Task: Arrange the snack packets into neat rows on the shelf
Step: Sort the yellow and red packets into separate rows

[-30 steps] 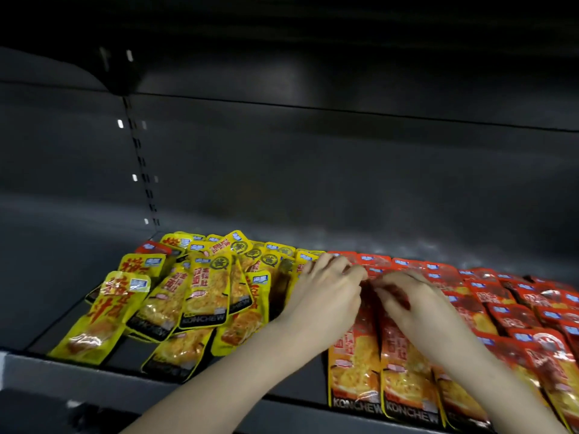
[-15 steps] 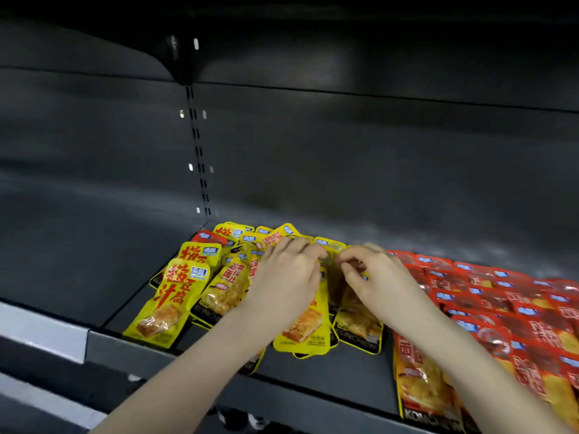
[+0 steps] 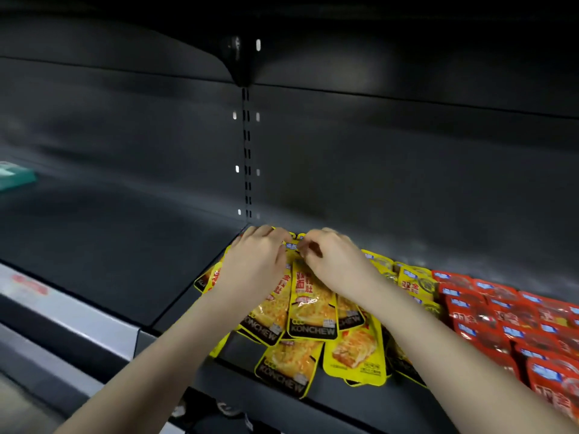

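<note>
Yellow packets [image 3: 313, 311] with KONCHEW label

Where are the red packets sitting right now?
In the head view, the red packets fill the right side of the shelf, directly right of the yellow packets near centre.

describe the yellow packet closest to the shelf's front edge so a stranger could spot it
Find the front edge of the dark shelf, under the heap of yellow packets. The front packet lies nearest that edge, tilted. Unlike the plain-bottomed neighbour on its right, it carries a black KONCHEW band.
</note>
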### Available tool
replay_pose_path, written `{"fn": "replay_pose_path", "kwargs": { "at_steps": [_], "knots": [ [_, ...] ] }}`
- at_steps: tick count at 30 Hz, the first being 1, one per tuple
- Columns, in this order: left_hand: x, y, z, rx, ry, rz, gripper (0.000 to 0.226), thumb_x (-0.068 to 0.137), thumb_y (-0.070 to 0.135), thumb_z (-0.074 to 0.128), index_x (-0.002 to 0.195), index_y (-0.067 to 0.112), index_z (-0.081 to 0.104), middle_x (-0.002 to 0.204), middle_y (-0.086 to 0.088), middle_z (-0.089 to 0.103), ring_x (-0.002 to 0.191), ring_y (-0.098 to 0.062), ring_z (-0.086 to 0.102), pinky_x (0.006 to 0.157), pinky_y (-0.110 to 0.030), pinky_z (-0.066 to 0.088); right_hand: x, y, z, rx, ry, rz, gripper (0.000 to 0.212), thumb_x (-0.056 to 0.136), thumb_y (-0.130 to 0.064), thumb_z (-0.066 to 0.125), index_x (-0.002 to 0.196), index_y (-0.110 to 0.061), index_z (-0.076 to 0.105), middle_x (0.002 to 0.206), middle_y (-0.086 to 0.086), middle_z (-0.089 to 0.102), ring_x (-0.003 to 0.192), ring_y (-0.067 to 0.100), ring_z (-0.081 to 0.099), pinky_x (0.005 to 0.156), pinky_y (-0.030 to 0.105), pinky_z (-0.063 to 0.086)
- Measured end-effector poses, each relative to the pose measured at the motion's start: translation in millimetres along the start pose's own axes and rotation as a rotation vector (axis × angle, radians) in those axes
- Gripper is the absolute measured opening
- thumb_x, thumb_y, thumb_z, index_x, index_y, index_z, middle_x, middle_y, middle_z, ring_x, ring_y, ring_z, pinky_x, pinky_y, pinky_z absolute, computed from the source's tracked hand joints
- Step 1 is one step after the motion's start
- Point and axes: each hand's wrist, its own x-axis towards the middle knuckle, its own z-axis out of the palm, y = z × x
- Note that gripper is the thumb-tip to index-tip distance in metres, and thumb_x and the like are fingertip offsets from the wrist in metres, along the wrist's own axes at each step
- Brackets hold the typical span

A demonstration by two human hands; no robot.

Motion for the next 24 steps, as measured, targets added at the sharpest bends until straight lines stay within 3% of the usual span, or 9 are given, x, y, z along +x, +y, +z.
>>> {"fn": "replay_pose_path", "kwargs": {
  "at_steps": [9,14,24],
  "knots": [
    [15.6,-38.6,6.9,0.006,-0.050,-0.122,0.026,0.094,0.018,0.044,0.115,0.019,0.059,0.114,0.001,0.061,0.111,-0.022,0.050,0.085,-0.037,0.044,38.3,-26.5,27.2,-0.060,-0.121,-0.033,0.022,0.092,-0.020,0.043,0.103,-0.009,0.058,0.108,0.013,0.058,0.105,0.032,0.053,0.079,0.040,0.046],
    [18.9,-45.1,15.1,0.004,-0.017,-0.158,0.029,0.093,0.015,0.045,0.118,0.017,0.058,0.117,-0.001,0.060,0.112,-0.024,0.051,0.088,-0.040,0.041,52.0,-29.1,39.8,-0.063,-0.107,-0.024,0.019,0.091,-0.019,0.048,0.105,-0.010,0.057,0.111,0.011,0.059,0.106,0.031,0.054,0.075,0.038,0.044],
    [19.2,-45.3,17.5,-0.056,0.026,-0.263,0.029,0.092,0.015,0.046,0.119,0.016,0.055,0.115,-0.007,0.057,0.103,-0.029,0.055,0.077,-0.039,0.044,55.9,-27.2,44.6,0.008,-0.091,0.051,0.024,0.092,-0.025,0.051,0.104,-0.006,0.059,0.105,0.012,0.059,0.097,0.030,0.056,0.075,0.040,0.048]
  ]
}}
